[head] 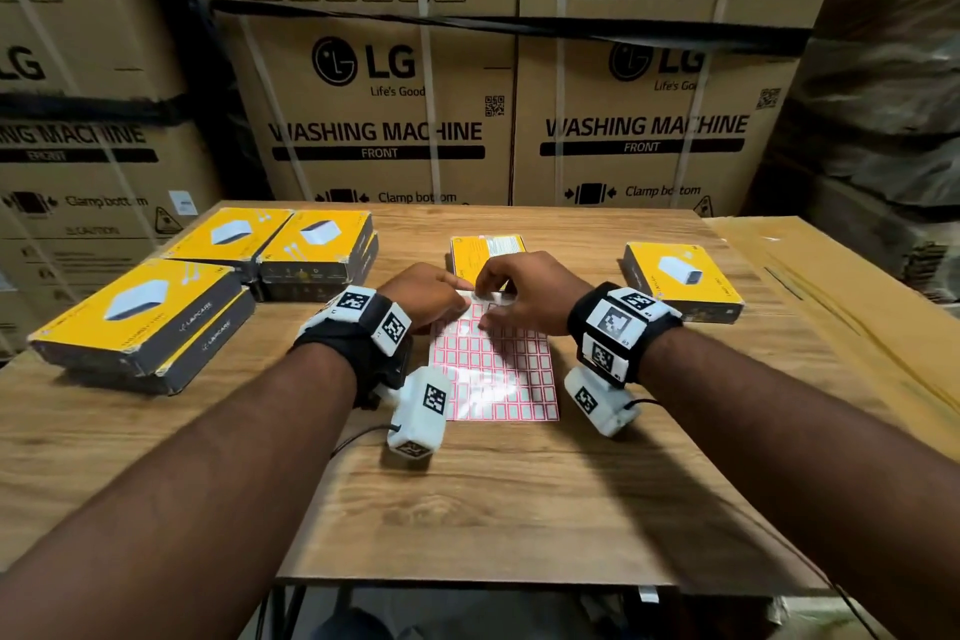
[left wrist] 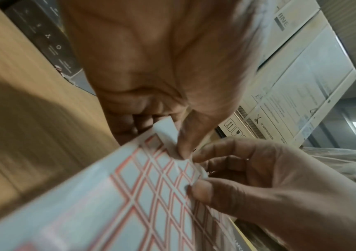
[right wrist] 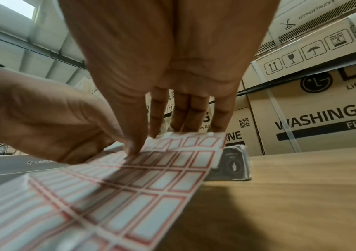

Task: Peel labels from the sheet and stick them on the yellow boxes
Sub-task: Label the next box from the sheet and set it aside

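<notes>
The label sheet [head: 493, 369], white with red-bordered rectangles, lies at 6 o'clock of both hands, the left hand [head: 423, 294] and right hand [head: 524, 294] pinching its lifted far edge.

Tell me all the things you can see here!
label sheet: one, white with red-framed labels, table middle, far edge lifted
yellow boxes: at least six; stacks at left, one behind the sheet, one at right
table: one, wood-look
big cartons: several, brown, stacked behind the table
wrist cameras: two, white
left hand: pinches the sheet's far corner
right hand: pinches the sheet's far edge
</notes>
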